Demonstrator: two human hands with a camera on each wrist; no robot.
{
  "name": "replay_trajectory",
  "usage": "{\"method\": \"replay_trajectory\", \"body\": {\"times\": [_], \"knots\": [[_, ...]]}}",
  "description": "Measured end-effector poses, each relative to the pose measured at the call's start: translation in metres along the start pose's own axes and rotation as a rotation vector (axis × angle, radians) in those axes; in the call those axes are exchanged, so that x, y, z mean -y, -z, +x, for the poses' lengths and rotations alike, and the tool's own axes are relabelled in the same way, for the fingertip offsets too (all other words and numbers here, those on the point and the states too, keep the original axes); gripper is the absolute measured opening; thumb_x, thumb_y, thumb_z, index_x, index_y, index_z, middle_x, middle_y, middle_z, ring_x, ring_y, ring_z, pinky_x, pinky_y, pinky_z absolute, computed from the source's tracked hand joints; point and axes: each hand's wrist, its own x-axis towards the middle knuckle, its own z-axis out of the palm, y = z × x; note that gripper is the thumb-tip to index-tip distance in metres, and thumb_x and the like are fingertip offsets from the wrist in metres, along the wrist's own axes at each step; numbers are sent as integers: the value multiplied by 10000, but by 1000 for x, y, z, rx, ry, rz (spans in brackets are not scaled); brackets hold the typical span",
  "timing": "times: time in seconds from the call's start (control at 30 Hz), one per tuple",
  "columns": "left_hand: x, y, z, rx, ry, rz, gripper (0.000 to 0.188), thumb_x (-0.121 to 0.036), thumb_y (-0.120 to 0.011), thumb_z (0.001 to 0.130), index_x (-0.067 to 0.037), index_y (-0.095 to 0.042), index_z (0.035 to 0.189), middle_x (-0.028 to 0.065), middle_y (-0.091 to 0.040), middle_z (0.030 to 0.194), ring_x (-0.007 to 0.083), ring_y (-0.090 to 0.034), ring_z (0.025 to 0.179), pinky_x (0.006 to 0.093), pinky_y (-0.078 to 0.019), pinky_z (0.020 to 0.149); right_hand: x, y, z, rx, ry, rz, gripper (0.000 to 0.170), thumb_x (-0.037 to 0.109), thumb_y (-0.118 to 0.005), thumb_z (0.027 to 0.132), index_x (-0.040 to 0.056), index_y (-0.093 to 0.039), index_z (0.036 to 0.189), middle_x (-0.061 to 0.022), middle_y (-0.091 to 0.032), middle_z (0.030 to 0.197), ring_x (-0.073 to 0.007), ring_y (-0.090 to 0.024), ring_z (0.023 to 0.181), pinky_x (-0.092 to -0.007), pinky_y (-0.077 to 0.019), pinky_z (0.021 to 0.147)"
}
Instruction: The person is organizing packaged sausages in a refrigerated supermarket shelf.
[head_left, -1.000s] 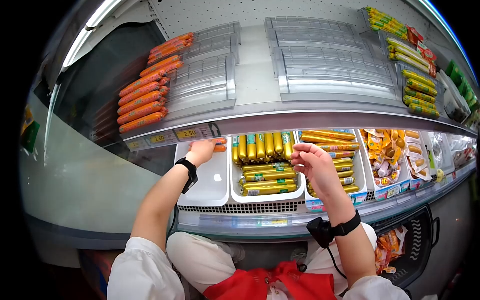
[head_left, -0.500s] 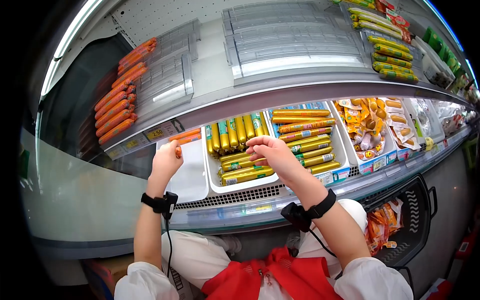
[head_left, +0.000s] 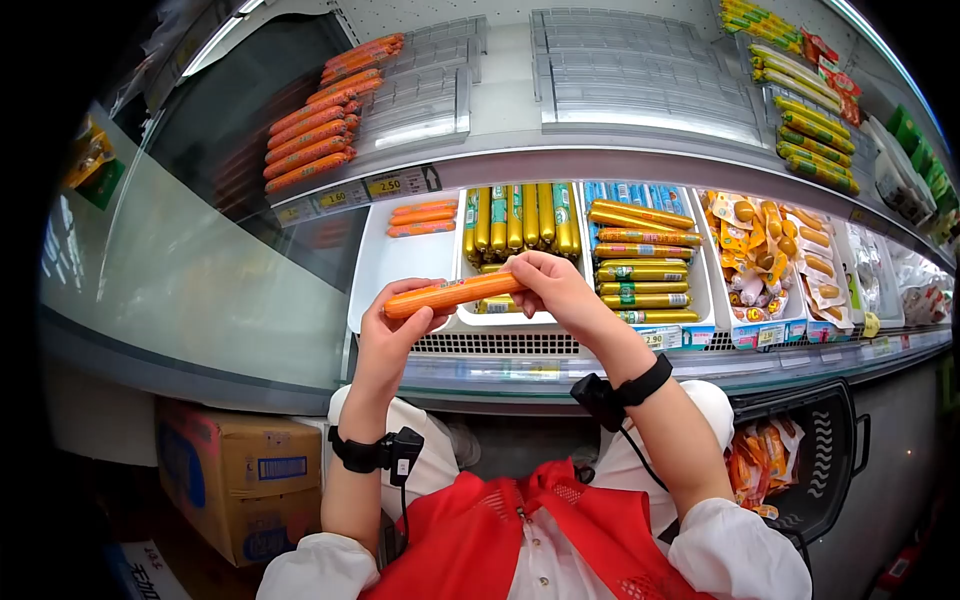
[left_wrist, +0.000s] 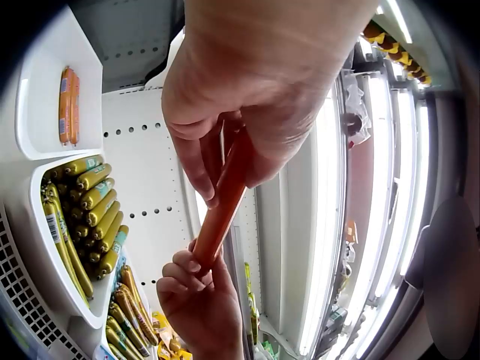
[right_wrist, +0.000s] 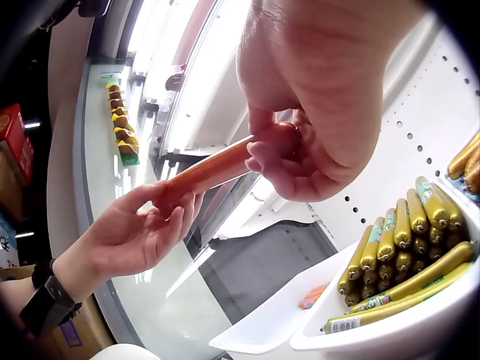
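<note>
Sausage (head_left: 462,293): between left hand (head_left: 392,328), right hand (head_left: 555,288) | Trays (head_left: 400,268): far side | Carton (head_left: 240,490): near left | Basket (head_left: 822,455): near right

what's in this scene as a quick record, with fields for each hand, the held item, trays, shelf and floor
left hand: grips one end of the held sausage
right hand: holds its other end
held sausage: orange, one piece
leftmost tray: white, a few orange sausages at the back
next tray: gold-wrapped sausages
upper shelf: orange row at left, yellow-green row at right
floor: black basket with orange packets; cardboard box
</note>
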Motion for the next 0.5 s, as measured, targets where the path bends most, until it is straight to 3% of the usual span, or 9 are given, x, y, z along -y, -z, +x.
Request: {"method": "replay_trajectory", "body": {"times": [0.17, 0.37, 0.43, 0.5], "knots": [[6, 0, 5, -157, -44, -116, 239, -74, -502, 868, 28, -467, 1081, 142, -527, 1088, 212, -552, 993, 316, -457, 884, 15, 5, -8, -59, 112, 52, 222, 168, -534, 866, 14, -551, 1024, -26, -558, 815, -74, -539, 703, -204, -462, 670], [2, -6, 6, -161, -85, -113, 252, -4, -549, 820, 19, -479, 1061, 133, -535, 1078, 180, -549, 991, 286, -452, 876, 19, 5, -10, -104, 159, 83, 262, 112, -557, 842, 13, -511, 1080, -54, -559, 879, -112, -569, 790, -233, -476, 744], [4, -6, 6, -69, -67, 59, 273, 14, -575, 790, 22, -489, 1050, 125, -540, 1057, 165, -551, 970, 265, -452, 849, 17, 5, -8, -152, 239, 279, 271, 113, -554, 844, 6, -499, 1088, -61, -553, 914, -126, -569, 834, -256, -482, 785], [2, -11, 4, 71, -11, 211, 307, -4, -630, 750, 27, -527, 1037, 85, -564, 974, 117, -557, 860, 225, -473, 766, 20, 6, -10, -156, 237, 298, 262, 113, -548, 847, 5, -503, 1082, -55, -546, 933, -128, -565, 853, -268, -480, 813]]}}
